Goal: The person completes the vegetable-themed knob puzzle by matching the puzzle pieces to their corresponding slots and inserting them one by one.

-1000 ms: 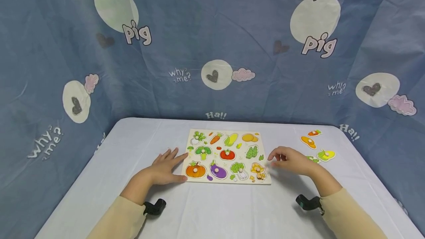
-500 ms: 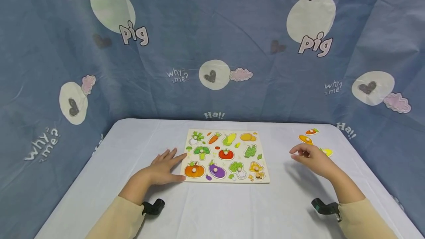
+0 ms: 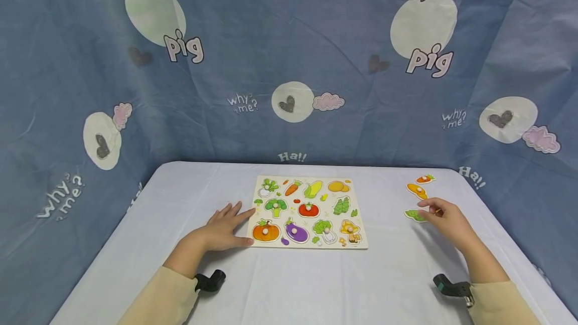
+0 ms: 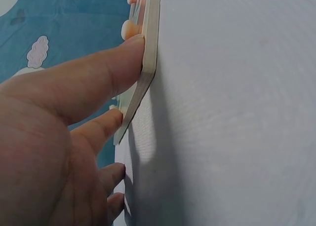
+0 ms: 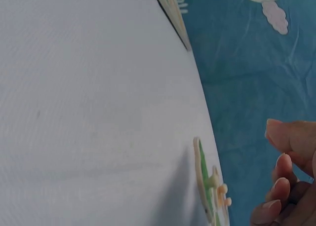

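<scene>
Puzzle board (image 3: 328, 210) on table (image 3: 307, 285); knobbed tomato (image 3: 311, 212), pumpkin (image 3: 258, 234) seated within.
Left hand (image 3: 221, 230), fingers spread, touches its left edge; right hand (image 3: 444, 218), fingers loosely bent, ungripping, hovers near green piece (image 3: 413, 215) on table.

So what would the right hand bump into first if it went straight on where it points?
The right hand would probably meet the green piece first, though the hand seems raised off the table and could pass over it.

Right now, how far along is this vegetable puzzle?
Done: the round orange pumpkin and round red tomato sit in the flat cream board. In hand: apparently nothing; the right hand hovers near the flat green knobbed piece. Remaining: at least that, an orange carrot piece and a yellow-orange oblong piece, all loose.
</scene>
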The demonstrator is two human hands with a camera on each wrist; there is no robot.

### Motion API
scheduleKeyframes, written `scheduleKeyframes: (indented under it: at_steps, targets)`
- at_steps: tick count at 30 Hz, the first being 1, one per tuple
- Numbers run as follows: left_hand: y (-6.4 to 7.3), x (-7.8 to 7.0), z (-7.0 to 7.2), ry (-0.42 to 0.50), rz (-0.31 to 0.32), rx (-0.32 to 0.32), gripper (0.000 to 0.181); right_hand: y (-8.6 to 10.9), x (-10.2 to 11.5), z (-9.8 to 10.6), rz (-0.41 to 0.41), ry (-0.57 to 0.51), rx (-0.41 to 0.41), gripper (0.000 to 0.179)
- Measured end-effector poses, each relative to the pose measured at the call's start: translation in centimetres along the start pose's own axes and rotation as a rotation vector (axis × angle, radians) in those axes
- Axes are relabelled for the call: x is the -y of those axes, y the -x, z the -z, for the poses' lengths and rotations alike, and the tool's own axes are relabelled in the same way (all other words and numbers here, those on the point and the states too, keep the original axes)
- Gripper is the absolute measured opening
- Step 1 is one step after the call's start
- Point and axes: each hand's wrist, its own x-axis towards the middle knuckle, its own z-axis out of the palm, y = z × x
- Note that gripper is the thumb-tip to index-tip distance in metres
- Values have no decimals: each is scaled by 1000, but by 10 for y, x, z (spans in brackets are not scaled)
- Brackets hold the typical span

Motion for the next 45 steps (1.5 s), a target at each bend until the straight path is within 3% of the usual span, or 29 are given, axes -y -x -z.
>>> scheduleKeyframes:
  at_steps: [7, 18, 24, 45]
  targets:
    - [-4, 4, -2, -2, 0, -3, 90, -4, -15, -1, -36, 6, -39, 34]
    - [-6, 6, -6, 10, -4, -15, 90, -16, -29, 0, -194, 32, 70, 42]
    - [-8, 10, -9, 17, -13, -18, 92, -18, -29, -2, -215, 38, 95, 40]
    - [1, 3, -3, 5, -17, -19, 91, -26, -22, -6, -286, 67, 123, 30]
